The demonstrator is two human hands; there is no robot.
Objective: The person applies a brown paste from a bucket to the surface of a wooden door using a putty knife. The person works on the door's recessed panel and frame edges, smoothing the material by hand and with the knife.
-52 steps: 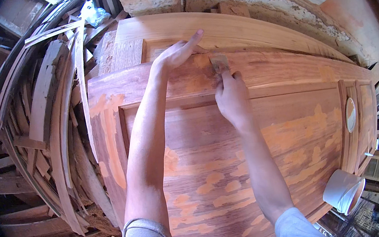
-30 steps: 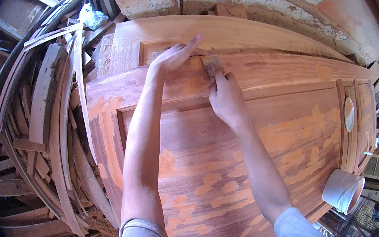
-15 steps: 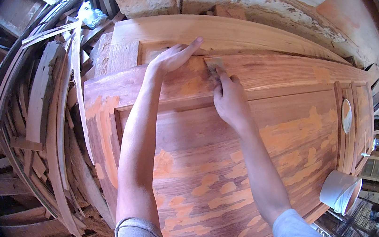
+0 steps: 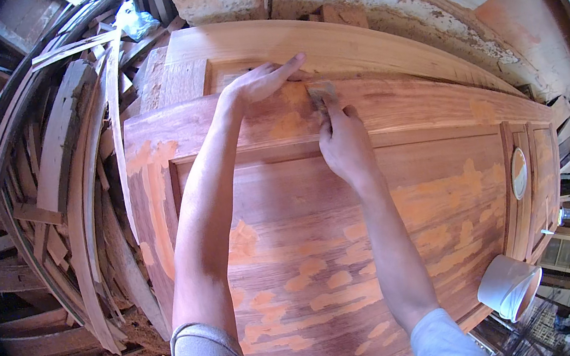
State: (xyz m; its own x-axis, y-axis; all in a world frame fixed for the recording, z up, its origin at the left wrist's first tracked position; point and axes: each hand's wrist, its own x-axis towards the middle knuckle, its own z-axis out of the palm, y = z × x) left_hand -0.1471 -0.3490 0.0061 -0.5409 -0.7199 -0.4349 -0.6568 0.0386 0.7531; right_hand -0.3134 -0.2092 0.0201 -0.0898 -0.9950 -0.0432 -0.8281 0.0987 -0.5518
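A reddish-brown wooden panelled door point(image 4: 273, 201) lies before me, with patches of orange filler point(image 4: 444, 197) smeared over its panel and frame. In my right hand point(image 4: 346, 140) I grip a putty knife point(image 4: 322, 92), its flat blade against the door's far rail. My left hand point(image 4: 266, 83) rests at that rail's far edge, fingers stretched and thumb raised, holding nothing that I can see. Its fingertips are partly hidden behind the edge. Just left of the blade, a thin orange smear point(image 4: 292, 121) marks the wood.
Behind lies a paler, unfinished door point(image 4: 246, 39). Scrap boards point(image 4: 68, 148) are heaped at the left, a clear plastic bag point(image 4: 136, 22) among them. A white bucket point(image 4: 501, 286) stands at the right edge, and a round lid point(image 4: 519, 173) with orange on it rests on the door.
The putty knife's blade has tilted and shifted very slightly to the right at the far rail. My left hand stays nearly in place. The view has moved a little.
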